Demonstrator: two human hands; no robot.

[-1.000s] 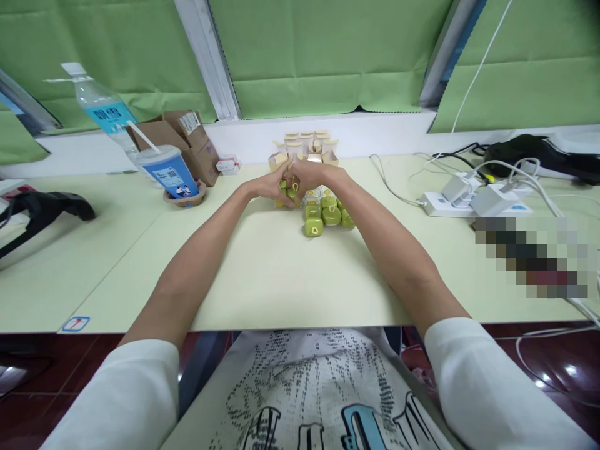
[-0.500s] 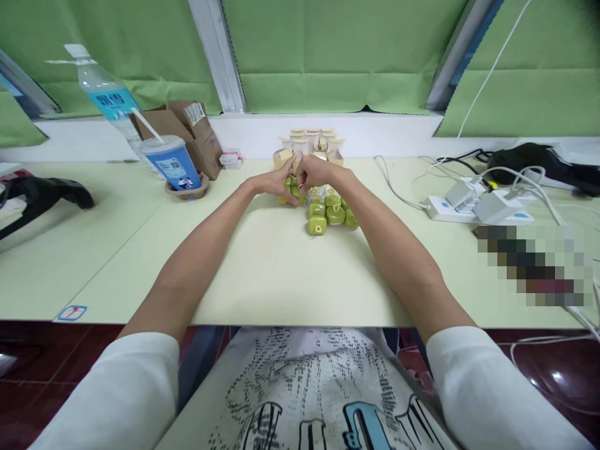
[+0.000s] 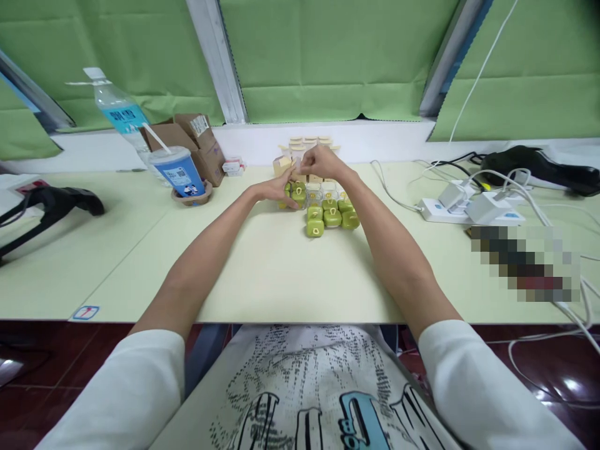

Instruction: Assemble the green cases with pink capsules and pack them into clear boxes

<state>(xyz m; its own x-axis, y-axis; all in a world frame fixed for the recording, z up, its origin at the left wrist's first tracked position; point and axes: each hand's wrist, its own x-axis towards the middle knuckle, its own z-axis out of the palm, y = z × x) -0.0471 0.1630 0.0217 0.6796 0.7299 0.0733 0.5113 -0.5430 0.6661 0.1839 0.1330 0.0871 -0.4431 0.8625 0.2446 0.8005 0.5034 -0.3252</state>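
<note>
My left hand (image 3: 275, 187) curls round a small green-lidded container (image 3: 297, 192) at the left of a cluster, its thumb in front and fingers behind. Just above and to the right, my right hand (image 3: 323, 162) has its fingertips pinched together in front of small cream boxes (image 3: 297, 150). Whatever that pinch holds, if anything, I cannot make out. Several green lids (image 3: 332, 217) lie grouped in front on the table. Behind them stand clear containers (image 3: 329, 189) with yellow bits inside. One cream box (image 3: 282, 165) sits right behind my left hand.
On the left are a blue cup (image 3: 178, 172) with a straw, a water bottle (image 3: 124, 115), a cardboard box (image 3: 206, 147) and a black object (image 3: 60, 203). To the right, a white power strip (image 3: 469, 212) with plugs and cables lies on the pale table (image 3: 290, 275).
My right hand has moved up and slightly right, off the green-lidded containers. My left hand stays by them. The view has shifted a little.
</note>
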